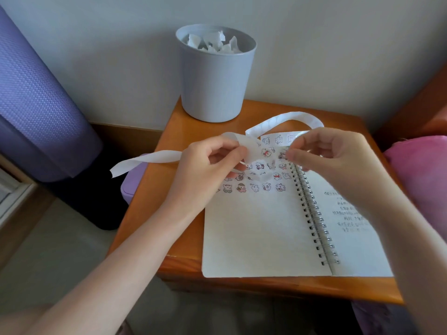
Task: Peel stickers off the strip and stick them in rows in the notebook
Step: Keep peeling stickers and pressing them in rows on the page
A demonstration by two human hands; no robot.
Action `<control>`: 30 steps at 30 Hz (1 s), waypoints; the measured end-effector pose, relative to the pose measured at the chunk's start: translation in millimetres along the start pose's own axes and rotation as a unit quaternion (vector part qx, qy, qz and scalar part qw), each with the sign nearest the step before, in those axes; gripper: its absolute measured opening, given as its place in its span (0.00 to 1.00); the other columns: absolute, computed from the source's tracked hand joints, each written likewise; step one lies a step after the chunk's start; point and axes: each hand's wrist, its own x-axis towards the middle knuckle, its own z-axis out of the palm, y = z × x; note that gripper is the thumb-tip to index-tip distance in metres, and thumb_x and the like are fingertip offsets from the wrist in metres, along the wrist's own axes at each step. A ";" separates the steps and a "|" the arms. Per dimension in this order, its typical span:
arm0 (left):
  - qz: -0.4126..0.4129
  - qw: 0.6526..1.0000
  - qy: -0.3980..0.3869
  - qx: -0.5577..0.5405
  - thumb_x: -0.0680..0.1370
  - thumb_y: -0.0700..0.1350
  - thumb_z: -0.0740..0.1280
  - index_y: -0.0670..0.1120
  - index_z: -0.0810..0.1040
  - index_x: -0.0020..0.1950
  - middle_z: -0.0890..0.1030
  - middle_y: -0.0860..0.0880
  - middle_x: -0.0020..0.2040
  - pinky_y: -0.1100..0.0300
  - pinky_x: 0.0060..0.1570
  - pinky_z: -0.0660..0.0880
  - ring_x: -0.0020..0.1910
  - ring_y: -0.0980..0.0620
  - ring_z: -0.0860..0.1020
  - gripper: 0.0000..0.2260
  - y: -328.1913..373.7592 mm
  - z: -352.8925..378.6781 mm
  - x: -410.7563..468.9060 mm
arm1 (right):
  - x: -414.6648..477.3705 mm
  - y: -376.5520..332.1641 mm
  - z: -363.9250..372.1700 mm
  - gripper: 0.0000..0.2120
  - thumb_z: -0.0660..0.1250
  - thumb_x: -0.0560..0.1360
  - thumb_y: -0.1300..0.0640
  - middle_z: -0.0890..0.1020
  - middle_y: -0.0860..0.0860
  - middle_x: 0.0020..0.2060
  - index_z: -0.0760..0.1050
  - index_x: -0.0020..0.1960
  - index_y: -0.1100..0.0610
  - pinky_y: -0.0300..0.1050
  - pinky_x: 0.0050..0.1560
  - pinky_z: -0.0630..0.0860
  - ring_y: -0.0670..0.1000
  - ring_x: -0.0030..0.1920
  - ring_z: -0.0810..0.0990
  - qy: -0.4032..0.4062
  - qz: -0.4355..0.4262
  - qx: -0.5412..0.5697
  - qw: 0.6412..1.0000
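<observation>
An open spiral notebook (254, 238) lies on a small wooden table (183, 131). Rows of small cartoon stickers (254, 187) fill the top of its left page. A long white sticker strip (285, 118) loops above the notebook, and its bare backing tail (145, 159) trails off the table's left side. My left hand (208, 170) pinches the strip above the sticker rows. My right hand (333, 153) holds the strip's printed end near the spiral binding, thumb and forefinger closed on it. Whether a peeled sticker sits between the fingers is hidden.
A grey bin (215, 85) holding crumpled white paper stands at the table's back edge. A purple rolled mat (36, 105) leans at the left. A purple box (133, 182) sits beside the table's left side, a pink cushion (420, 180) at the right. Handwriting covers the right page (350, 213).
</observation>
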 end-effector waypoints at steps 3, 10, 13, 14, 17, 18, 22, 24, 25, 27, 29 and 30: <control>-0.001 0.999 -0.005 0.032 0.77 0.41 0.68 0.44 0.82 0.44 0.84 0.48 0.39 0.63 0.40 0.80 0.39 0.55 0.83 0.04 -2.4 0.3 -0.3 | 2.1 6.5 -8.6 0.03 0.74 0.69 0.55 0.81 0.44 0.29 0.81 0.39 0.52 0.37 0.33 0.69 0.38 0.26 0.73 -0.020 0.082 -0.037 0.996; -0.011 0.999 -0.001 0.045 0.77 0.42 0.68 0.43 0.83 0.46 0.84 0.49 0.39 0.68 0.40 0.78 0.38 0.56 0.83 0.05 -3.1 -0.4 -0.4 | -3.9 3.5 -7.6 0.06 0.73 0.70 0.53 0.81 0.46 0.28 0.81 0.37 0.54 0.35 0.27 0.66 0.42 0.23 0.69 -0.062 0.104 -0.135 0.983; -0.010 0.999 0.001 0.051 0.77 0.42 0.68 0.44 0.83 0.47 0.84 0.49 0.39 0.71 0.39 0.77 0.38 0.57 0.83 0.04 -3.2 -0.2 -0.8 | -5.3 1.3 -5.4 0.06 0.73 0.70 0.55 0.79 0.45 0.30 0.80 0.36 0.54 0.28 0.19 0.61 0.40 0.19 0.69 -0.061 0.087 -0.167 0.980; -0.011 0.999 0.002 0.051 0.77 0.42 0.68 0.44 0.83 0.47 0.84 0.49 0.39 0.71 0.39 0.77 0.38 0.57 0.83 0.04 -3.3 -0.1 -0.6 | -5.6 1.0 -4.9 0.06 0.73 0.70 0.55 0.78 0.45 0.29 0.79 0.36 0.54 0.28 0.18 0.61 0.38 0.19 0.69 -0.060 0.081 -0.178 0.979; -0.013 0.998 0.002 0.057 0.77 0.43 0.68 0.45 0.83 0.47 0.84 0.49 0.40 0.71 0.39 0.77 0.38 0.58 0.83 0.04 -3.4 0.0 -0.5 | -7.0 0.6 -3.5 0.07 0.73 0.70 0.56 0.77 0.43 0.28 0.78 0.34 0.52 0.27 0.20 0.62 0.38 0.20 0.69 -0.054 0.068 -0.207 0.974; -0.013 0.998 0.003 0.060 0.77 0.43 0.68 0.45 0.83 0.47 0.84 0.49 0.40 0.71 0.39 0.76 0.39 0.58 0.83 0.04 -3.3 0.0 -0.7 | -7.3 0.7 -3.0 0.07 0.73 0.70 0.56 0.77 0.43 0.29 0.78 0.34 0.52 0.27 0.21 0.63 0.37 0.20 0.70 -0.053 0.063 -0.215 0.973; -0.014 0.998 0.002 0.061 0.77 0.43 0.68 0.46 0.83 0.47 0.84 0.50 0.40 0.71 0.39 0.77 0.39 0.58 0.83 0.04 -3.1 0.1 -1.1 | -7.8 0.6 -2.3 0.07 0.73 0.70 0.55 0.78 0.43 0.29 0.79 0.35 0.52 0.25 0.25 0.65 0.35 0.22 0.71 -0.049 0.056 -0.218 0.973; -0.014 0.998 0.002 0.060 0.77 0.43 0.68 0.46 0.83 0.47 0.84 0.50 0.39 0.70 0.40 0.78 0.39 0.57 0.83 0.04 -2.9 -0.1 -1.0 | -7.9 -2.1 -2.8 0.06 0.73 0.70 0.54 0.78 0.44 0.26 0.80 0.35 0.52 0.25 0.24 0.64 0.35 0.22 0.71 -0.051 0.062 -0.182 0.980; -0.015 0.998 0.003 0.057 0.77 0.43 0.68 0.46 0.83 0.47 0.84 0.50 0.39 0.69 0.40 0.78 0.38 0.57 0.83 0.04 -2.9 -0.3 -0.7 | -8.1 -4.0 -2.4 0.06 0.74 0.69 0.54 0.80 0.43 0.25 0.80 0.35 0.52 0.25 0.23 0.64 0.36 0.21 0.71 -0.056 0.070 -0.150 0.985; -0.019 0.999 0.003 0.049 0.77 0.42 0.68 0.45 0.83 0.47 0.84 0.50 0.38 0.68 0.40 0.79 0.38 0.56 0.83 0.04 -2.6 -1.1 0.0 | -9.4 -9.0 1.7 0.04 0.74 0.69 0.53 0.83 0.43 0.29 0.82 0.37 0.52 0.25 0.24 0.65 0.38 0.21 0.70 -0.082 0.090 -0.077 0.990; -0.024 0.999 0.000 0.038 0.77 0.42 0.68 0.43 0.83 0.47 0.84 0.50 0.39 0.68 0.38 0.78 0.37 0.56 0.83 0.04 -1.5 -2.3 0.6 | -12.8 -13.4 10.2 0.03 0.73 0.69 0.52 0.84 0.44 0.32 0.82 0.38 0.51 0.29 0.27 0.68 0.40 0.24 0.70 -0.127 0.103 -0.020 0.986; -0.024 0.999 -0.003 0.035 0.77 0.41 0.67 0.42 0.82 0.48 0.84 0.49 0.39 0.68 0.38 0.79 0.38 0.57 0.83 0.05 -0.8 -3.4 1.0 | -15.1 -15.8 15.4 0.03 0.72 0.69 0.52 0.84 0.45 0.32 0.82 0.39 0.51 0.30 0.29 0.68 0.41 0.24 0.70 -0.148 0.102 -0.001 0.984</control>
